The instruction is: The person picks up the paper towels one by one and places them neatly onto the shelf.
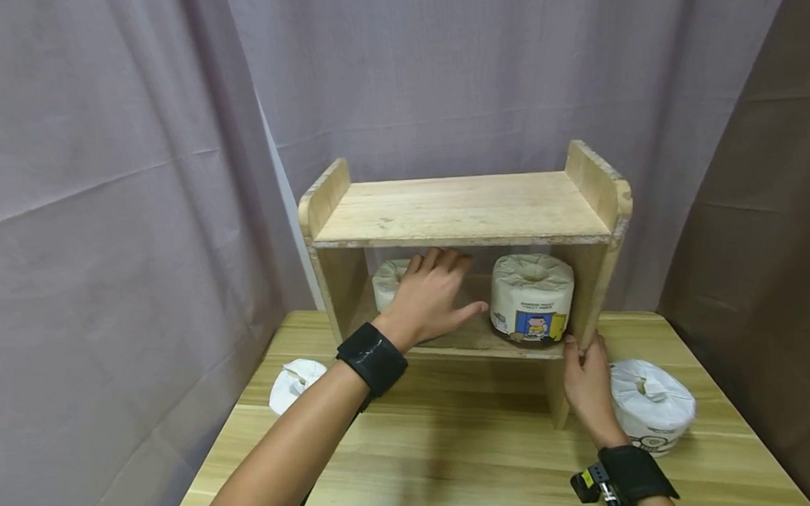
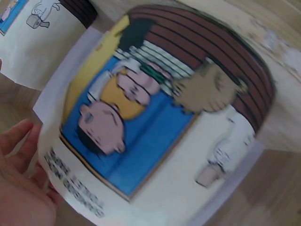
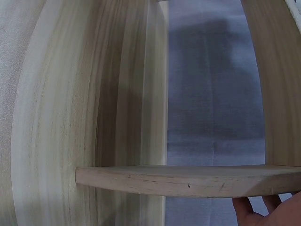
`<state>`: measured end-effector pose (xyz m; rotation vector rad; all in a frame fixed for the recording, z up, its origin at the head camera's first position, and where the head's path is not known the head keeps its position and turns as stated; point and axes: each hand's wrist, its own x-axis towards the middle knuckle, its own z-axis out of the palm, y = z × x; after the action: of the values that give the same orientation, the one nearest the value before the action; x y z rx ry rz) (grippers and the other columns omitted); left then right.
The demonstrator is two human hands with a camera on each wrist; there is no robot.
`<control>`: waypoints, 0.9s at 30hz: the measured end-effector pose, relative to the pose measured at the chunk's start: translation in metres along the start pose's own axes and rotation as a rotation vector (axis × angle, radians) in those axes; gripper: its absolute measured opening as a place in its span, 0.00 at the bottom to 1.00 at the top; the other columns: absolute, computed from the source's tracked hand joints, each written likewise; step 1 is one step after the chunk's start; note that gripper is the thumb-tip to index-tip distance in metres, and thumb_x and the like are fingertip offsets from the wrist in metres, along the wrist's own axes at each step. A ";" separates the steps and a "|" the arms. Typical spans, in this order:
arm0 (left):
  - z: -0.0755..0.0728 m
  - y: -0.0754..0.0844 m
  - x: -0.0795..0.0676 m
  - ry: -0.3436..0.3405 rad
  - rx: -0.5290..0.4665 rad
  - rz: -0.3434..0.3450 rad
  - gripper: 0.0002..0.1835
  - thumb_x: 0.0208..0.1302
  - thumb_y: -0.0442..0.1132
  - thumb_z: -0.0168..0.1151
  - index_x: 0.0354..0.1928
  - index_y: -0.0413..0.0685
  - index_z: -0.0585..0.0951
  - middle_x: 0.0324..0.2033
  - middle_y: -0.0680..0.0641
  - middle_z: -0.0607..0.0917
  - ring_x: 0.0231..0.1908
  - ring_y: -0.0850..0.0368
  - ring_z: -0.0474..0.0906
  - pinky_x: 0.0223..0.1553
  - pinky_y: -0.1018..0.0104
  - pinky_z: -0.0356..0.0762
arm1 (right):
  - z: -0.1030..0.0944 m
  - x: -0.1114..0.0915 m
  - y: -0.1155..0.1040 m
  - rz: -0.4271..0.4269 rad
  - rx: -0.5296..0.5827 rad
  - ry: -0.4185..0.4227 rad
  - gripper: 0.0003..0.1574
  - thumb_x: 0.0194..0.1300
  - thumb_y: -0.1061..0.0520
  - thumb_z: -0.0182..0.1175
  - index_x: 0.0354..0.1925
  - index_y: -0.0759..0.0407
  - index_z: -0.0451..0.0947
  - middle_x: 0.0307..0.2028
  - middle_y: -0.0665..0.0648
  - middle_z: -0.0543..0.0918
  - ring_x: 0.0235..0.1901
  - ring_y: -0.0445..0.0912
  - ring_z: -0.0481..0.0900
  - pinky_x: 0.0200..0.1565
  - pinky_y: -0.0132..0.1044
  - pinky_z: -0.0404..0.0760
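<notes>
Inside a small wooden shelf (image 1: pixel 457 210), two wrapped toilet paper rolls stand on the lower board. My left hand (image 1: pixel 433 297) reaches over the left toilet paper roll (image 1: pixel 387 280), partly covering it, with the thumb spread away to the right. In the left wrist view this roll (image 2: pixel 141 108) shows its cartoon print upside down, and the fingers (image 2: pixel 23 141) lie at its edge. The other toilet paper roll (image 1: pixel 532 301) stands at the right end of the board. My right hand (image 1: pixel 586 381) grips the front edge of the shelf's right side panel, low down.
A white-wrapped roll (image 1: pixel 651 404) stands on the wooden table (image 1: pixel 492 458) to the right of the shelf. Another white roll (image 1: pixel 296 383) is at the left, partly behind my left forearm. Grey curtains (image 1: pixel 452 73) hang behind and at the sides.
</notes>
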<state>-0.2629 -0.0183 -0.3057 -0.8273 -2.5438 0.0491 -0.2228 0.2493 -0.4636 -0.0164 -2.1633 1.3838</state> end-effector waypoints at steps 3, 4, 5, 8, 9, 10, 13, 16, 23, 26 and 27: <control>0.002 0.005 0.003 0.007 -0.006 0.023 0.42 0.72 0.71 0.55 0.78 0.56 0.69 0.73 0.49 0.73 0.72 0.46 0.67 0.72 0.44 0.66 | 0.001 0.000 0.001 -0.001 0.000 0.001 0.24 0.84 0.59 0.42 0.64 0.77 0.67 0.51 0.71 0.72 0.51 0.59 0.71 0.49 0.43 0.67; 0.002 0.007 0.004 0.007 -0.013 0.028 0.41 0.73 0.71 0.55 0.78 0.56 0.69 0.73 0.50 0.73 0.72 0.47 0.67 0.72 0.44 0.66 | 0.001 -0.001 0.001 -0.001 -0.001 0.002 0.24 0.84 0.59 0.42 0.65 0.76 0.67 0.51 0.71 0.72 0.51 0.59 0.71 0.49 0.42 0.67; 0.002 0.008 0.005 0.006 -0.017 0.032 0.40 0.73 0.71 0.55 0.79 0.57 0.69 0.73 0.50 0.73 0.72 0.47 0.67 0.71 0.44 0.66 | 0.001 -0.001 0.002 -0.001 -0.003 0.003 0.24 0.84 0.59 0.42 0.64 0.76 0.67 0.51 0.71 0.72 0.50 0.58 0.71 0.49 0.41 0.67; 0.003 0.013 0.007 0.004 -0.032 0.033 0.39 0.73 0.70 0.55 0.78 0.59 0.69 0.73 0.51 0.73 0.71 0.48 0.68 0.71 0.45 0.66 | 0.001 -0.002 0.001 0.004 -0.010 0.004 0.23 0.84 0.58 0.42 0.63 0.76 0.67 0.50 0.70 0.73 0.49 0.57 0.71 0.47 0.38 0.67; 0.003 0.014 0.008 0.003 -0.037 0.033 0.39 0.73 0.71 0.55 0.78 0.59 0.69 0.73 0.52 0.73 0.71 0.48 0.68 0.71 0.45 0.66 | 0.001 -0.002 0.001 0.004 -0.013 0.004 0.23 0.84 0.58 0.42 0.62 0.76 0.67 0.49 0.70 0.73 0.49 0.57 0.71 0.47 0.38 0.67; 0.004 0.015 0.009 0.001 -0.041 0.035 0.40 0.73 0.71 0.55 0.78 0.59 0.69 0.73 0.52 0.73 0.72 0.48 0.68 0.71 0.45 0.66 | 0.001 -0.003 0.001 0.005 -0.014 0.004 0.23 0.84 0.58 0.42 0.62 0.77 0.67 0.49 0.70 0.73 0.49 0.58 0.72 0.47 0.39 0.67; 0.005 0.019 0.011 -0.001 -0.047 0.048 0.39 0.73 0.71 0.55 0.78 0.59 0.70 0.73 0.52 0.73 0.72 0.48 0.67 0.72 0.45 0.65 | 0.002 -0.003 0.001 0.008 -0.015 0.000 0.24 0.84 0.58 0.42 0.63 0.77 0.67 0.51 0.72 0.73 0.51 0.60 0.72 0.48 0.42 0.67; 0.007 0.023 0.014 0.006 -0.046 0.068 0.38 0.73 0.70 0.55 0.77 0.59 0.70 0.73 0.52 0.74 0.71 0.48 0.68 0.72 0.46 0.66 | 0.001 -0.003 0.001 0.010 -0.016 -0.006 0.25 0.84 0.58 0.41 0.65 0.77 0.66 0.53 0.73 0.72 0.53 0.63 0.72 0.49 0.44 0.68; 0.008 0.032 0.020 0.019 -0.035 0.101 0.36 0.75 0.68 0.54 0.77 0.61 0.70 0.74 0.53 0.74 0.71 0.49 0.69 0.71 0.48 0.67 | 0.001 -0.001 0.001 0.013 -0.022 -0.006 0.25 0.84 0.58 0.42 0.66 0.77 0.66 0.54 0.74 0.72 0.53 0.63 0.71 0.49 0.45 0.68; 0.007 0.036 0.023 0.006 -0.035 0.115 0.36 0.75 0.68 0.54 0.78 0.62 0.69 0.75 0.53 0.73 0.72 0.49 0.68 0.73 0.48 0.66 | 0.001 0.000 0.001 0.012 -0.028 -0.005 0.25 0.84 0.58 0.42 0.66 0.77 0.66 0.54 0.73 0.71 0.52 0.62 0.71 0.49 0.45 0.67; 0.007 0.037 0.024 0.000 -0.034 0.118 0.36 0.76 0.68 0.54 0.78 0.62 0.69 0.75 0.53 0.72 0.73 0.49 0.68 0.73 0.48 0.66 | 0.000 0.000 0.001 0.014 -0.029 -0.008 0.25 0.84 0.58 0.42 0.66 0.77 0.66 0.54 0.73 0.71 0.52 0.62 0.71 0.49 0.45 0.68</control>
<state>-0.2631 0.0262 -0.3081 -0.9896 -2.5000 0.0426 -0.2229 0.2494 -0.4648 -0.0370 -2.1932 1.3626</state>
